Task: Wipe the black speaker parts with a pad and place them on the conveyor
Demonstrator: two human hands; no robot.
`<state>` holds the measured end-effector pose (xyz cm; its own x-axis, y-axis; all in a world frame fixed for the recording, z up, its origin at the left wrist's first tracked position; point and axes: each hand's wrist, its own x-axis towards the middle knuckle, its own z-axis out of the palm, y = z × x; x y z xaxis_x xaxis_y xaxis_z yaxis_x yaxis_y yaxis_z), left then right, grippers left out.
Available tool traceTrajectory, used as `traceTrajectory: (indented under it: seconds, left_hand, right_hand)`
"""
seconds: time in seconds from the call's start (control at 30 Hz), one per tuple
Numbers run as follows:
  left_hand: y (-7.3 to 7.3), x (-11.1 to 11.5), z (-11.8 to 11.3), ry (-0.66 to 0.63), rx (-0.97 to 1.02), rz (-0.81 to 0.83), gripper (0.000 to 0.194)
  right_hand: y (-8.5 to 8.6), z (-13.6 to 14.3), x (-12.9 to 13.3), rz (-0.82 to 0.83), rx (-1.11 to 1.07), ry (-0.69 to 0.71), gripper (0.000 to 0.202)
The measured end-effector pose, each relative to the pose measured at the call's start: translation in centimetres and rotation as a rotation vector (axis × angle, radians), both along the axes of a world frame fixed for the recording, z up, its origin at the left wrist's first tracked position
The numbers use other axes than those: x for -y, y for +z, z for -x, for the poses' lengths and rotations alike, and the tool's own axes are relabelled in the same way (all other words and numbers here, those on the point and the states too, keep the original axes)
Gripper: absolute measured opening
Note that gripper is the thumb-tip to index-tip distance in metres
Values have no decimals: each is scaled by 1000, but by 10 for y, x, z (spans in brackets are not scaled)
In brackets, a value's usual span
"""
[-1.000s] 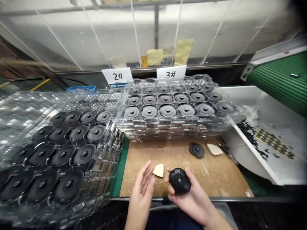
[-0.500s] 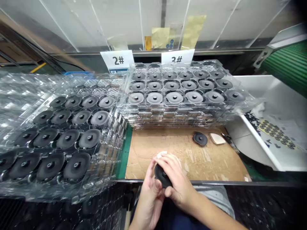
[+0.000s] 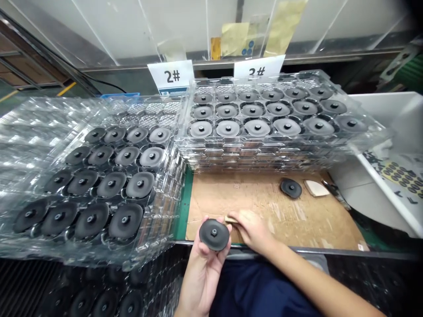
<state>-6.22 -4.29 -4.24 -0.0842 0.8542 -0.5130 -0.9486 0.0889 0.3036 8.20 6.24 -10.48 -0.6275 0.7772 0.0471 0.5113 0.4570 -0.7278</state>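
Note:
My left hand [image 3: 206,268] grips a black rounded disc [image 3: 214,242] by its edge, its face with a small central post turned up. My right hand [image 3: 253,233] is just to the right, fingers closed on a small thin beige pad [image 3: 230,219], seen nearly edge-on by the disc's upper right rim. Whether pad and disc touch, I cannot tell. Both hands are over the front edge of a cardboard sheet [image 3: 214,198]. A second black disc [image 3: 291,188] lies on the cardboard, beside a cream-coloured pad with a rounded side [image 3: 316,188].
At left, a clear plastic tray [image 3: 112,253] holds rows of similar discs. Another stack of filled clear trays [image 3: 231,149] stands behind the cardboard, below signs marked 2# [image 3: 172,75] and 3#. A white bin [image 3: 393,193] with small black pieces and a yellow sticker sheet is at right.
My hands, earlier together around the disc, are now apart. The left has turned the disc's face up; the right has moved off it to the right, holding the beige pad. The camera view has shifted.

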Motion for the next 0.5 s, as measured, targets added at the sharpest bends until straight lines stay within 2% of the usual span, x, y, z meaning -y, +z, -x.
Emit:
traceTrajectory:
  seconds: [0.07, 0.2, 0.3, 0.37, 0.43, 0.5]
  left_hand:
    - [3, -4, -1, -34, -18, -17, 45]
    - [12, -18, -7, -74, -105, -65, 48]
    - [17, -25, -13, -142, -142, -76, 47]
    - [20, -28, -15, -202, -159, -58, 50]
    - [23, -29, -17, -208, -205, -38, 50]
    - [27, -30, -20, -203, -237, -35, 47]
  right_hand:
    - [21, 4, -5, 3, -20, 11, 19]
    - [87, 10, -8, -10, -109, -53, 25]
    - [131, 11, 5, -117, -203, 46, 25]
    - [146, 11, 11, -86, -171, 177, 23]
    - [152, 11, 12, -33, -94, 249, 20]
    - [151, 14, 9, -120, -85, 188, 20]
